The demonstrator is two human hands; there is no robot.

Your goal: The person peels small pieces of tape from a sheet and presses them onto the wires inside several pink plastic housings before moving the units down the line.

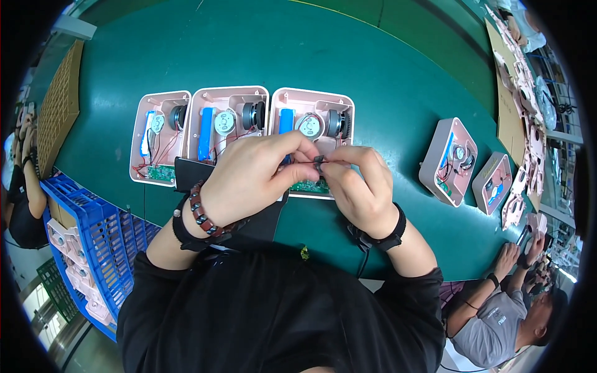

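Observation:
My left hand (245, 171) and my right hand (364, 186) meet above the rightmost of three pink open housings (314, 93). Between their fingertips is a small dark piece (319, 161) with thin dark red wires; its exact kind is too small to make out. Both hands are closed in a pinch on it. Inside that housing I see a blue battery pack (286, 120), a round silver motor-like part (309, 125), a black speaker (337, 124) and a green circuit board (309, 186), partly covered by my fingers.
Two similar housings, a middle one (230, 93) and a left one (163, 98), stand alongside. More housings (449, 163) sit at the right, near pink panels (528, 137) and cardboard. A blue crate (112, 230) holds pink parts at lower left. A co-worker (494, 329) works at right.

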